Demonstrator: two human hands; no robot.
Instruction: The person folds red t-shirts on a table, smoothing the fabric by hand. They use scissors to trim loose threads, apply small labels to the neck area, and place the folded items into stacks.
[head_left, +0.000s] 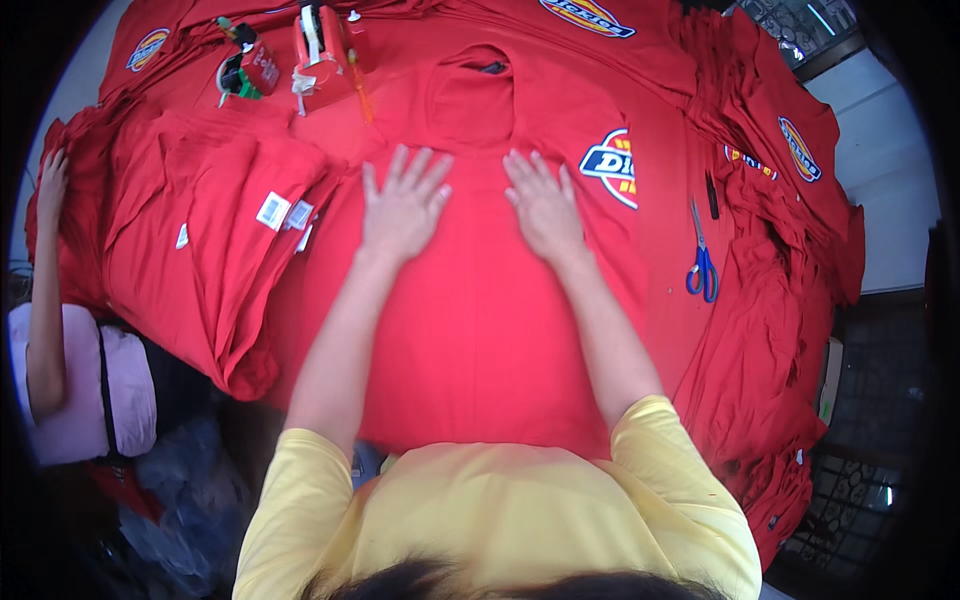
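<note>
"How many shirts lie under your fingers (419, 166)?"
"I count one red shirt (475, 330) beneath mine."
"And to their right?"
"One pair of blue-handled scissors (704, 258) and one slim black tool (712, 197)."
"Beyond and left?"
"One red tape dispenser (322, 76)."

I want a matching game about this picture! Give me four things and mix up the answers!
Things:
1. scissors
2. left hand
3. laid-out shirt
4. top being worn

Colours and states:
A. yellow
B. palm down, fingers apart
C. red all over, apart from its emblem
D. blue-handled

Right pairs: 1-D, 2-B, 3-C, 4-A
</note>
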